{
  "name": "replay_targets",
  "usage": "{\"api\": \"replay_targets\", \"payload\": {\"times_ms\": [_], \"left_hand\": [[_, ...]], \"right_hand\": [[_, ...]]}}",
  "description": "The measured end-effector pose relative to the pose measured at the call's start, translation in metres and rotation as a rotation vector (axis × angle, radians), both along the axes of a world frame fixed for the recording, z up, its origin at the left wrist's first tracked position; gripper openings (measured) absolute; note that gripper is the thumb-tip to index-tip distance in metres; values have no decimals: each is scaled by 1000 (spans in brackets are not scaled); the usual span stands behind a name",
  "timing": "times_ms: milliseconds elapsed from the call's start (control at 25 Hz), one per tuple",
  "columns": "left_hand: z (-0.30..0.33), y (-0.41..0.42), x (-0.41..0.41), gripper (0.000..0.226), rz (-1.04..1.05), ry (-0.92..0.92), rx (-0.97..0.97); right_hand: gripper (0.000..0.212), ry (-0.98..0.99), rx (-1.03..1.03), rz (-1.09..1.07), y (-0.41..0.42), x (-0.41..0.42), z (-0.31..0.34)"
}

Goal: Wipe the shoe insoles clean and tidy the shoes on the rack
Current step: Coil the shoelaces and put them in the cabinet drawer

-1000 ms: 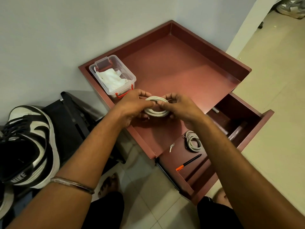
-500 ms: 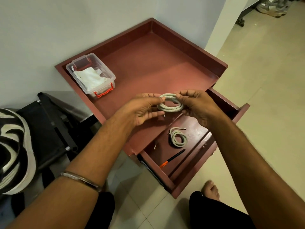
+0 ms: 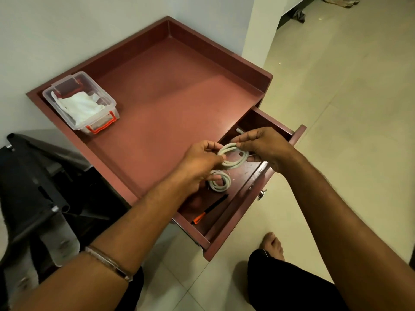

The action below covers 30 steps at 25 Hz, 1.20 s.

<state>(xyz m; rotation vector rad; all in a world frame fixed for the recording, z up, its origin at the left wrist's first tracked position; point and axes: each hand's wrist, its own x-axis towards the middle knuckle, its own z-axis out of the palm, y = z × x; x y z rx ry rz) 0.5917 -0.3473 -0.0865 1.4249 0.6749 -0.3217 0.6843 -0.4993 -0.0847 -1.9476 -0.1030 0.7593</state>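
A coiled white shoelace (image 3: 235, 156) hangs over the open drawer (image 3: 231, 223), pinched on both sides. My left hand (image 3: 199, 164) grips its left edge and my right hand (image 3: 265, 149) grips its right edge. A second coiled shoelace (image 3: 221, 181) lies on the drawer floor just below, partly hidden by my left hand. No shoes are in view. The black shoe rack (image 3: 33, 198) stands at the left.
A clear plastic box (image 3: 83, 102) with orange clips holds white cloth on the red-brown cabinet top (image 3: 168, 104). A black pen with an orange end (image 3: 208, 209) lies in the drawer. A bare foot (image 3: 271, 245) rests on the tiled floor by the drawer front.
Both hands carried the coiled lace from above the cabinet top rightward and down over the open drawer. The view swung right, and the black-and-white sneaker left the frame.
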Motion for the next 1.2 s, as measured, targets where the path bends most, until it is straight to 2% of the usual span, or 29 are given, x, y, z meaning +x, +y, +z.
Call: {"api": "replay_targets", "payload": {"times_ms": [200,360,560,680,800,920,1080,1200], "left_hand": [[-23,-23,-15,18,85,45,-11],[-37,-16,-23,23,103,157,-70],[-56,-7,-30,29,89,252,-27],[-64,-1,-32,23,33,299,53],[-72,6,-34,22,-12,347,118],[-80,10,-34,23,-52,374,199],[-86,11,-36,42,-233,350,441],[-84,9,-36,45,-347,342,588]], "right_hand": [[13,-18,-121,73,1,-3,-9],[15,-58,-250,197,9,-10,-28],[20,-129,-403,380,25,-19,-50],[26,-143,-464,442,35,-25,-62],[21,-157,-498,482,41,-30,-76],[22,-151,-535,617,47,-37,-81],[26,-121,-571,727,53,-43,-82],[27,-86,-606,788,54,-47,-86]]}}
